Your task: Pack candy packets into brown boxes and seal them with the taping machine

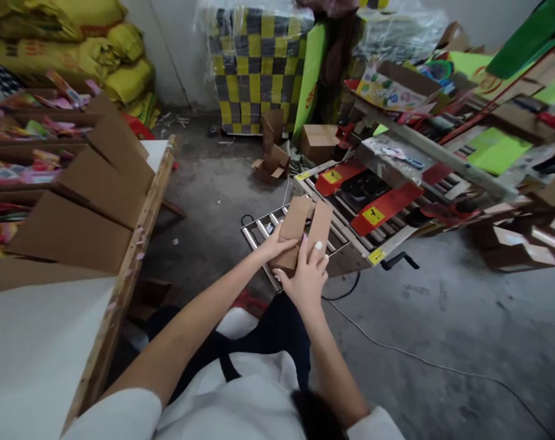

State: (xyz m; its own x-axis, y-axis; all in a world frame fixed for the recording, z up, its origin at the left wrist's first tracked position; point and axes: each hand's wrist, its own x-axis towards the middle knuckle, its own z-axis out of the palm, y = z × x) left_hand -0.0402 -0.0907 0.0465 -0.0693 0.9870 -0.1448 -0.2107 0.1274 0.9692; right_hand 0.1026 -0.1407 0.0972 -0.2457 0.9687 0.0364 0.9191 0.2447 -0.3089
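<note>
A small brown cardboard box (294, 221) is held in front of me, over the near end of a roller conveyor (261, 229). Two of its flaps stand up with a gap between them. My left hand (274, 245) grips its left side, thumb lying across the cardboard. On the right side, my right hand (310, 275) is closed around the box, with its fingers against the right flap and its thumb at the near side. The inside of the box is mostly hidden.
A carton sealing machine (373, 201) with red guides and a crank handle joins the conveyor. To my left, open cartons (76, 235) of colourful packets stand on a wood-edged table (43, 342). A cable (410, 353) crosses the floor. Wrapped stacks (259, 67) and yellow sacks (71, 58) are behind.
</note>
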